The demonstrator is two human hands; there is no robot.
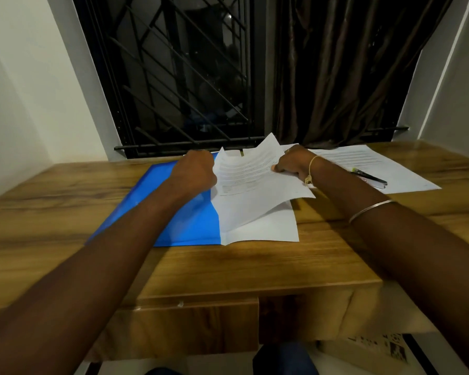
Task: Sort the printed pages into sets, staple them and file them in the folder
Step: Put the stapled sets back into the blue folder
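Head view: we see the printed pages (255,180) lifted over the open blue folder (184,220), near the desk's (65,198) far edge.
Left hand (194,171): curled at their left edge — we cannot tell its grip.
Right hand (293,162): pinches their right edge.

Warm, dim light falls from above me; my left forearm (106,253) and the lifted pages (255,185) lay soft shadows on the bench (52,190). The pages are the brightest patch. The far window (173,77) is black. The wide lens bows the walls (25,104) and bench edges at left and right. My near arms blur, and the print is too soft to read.
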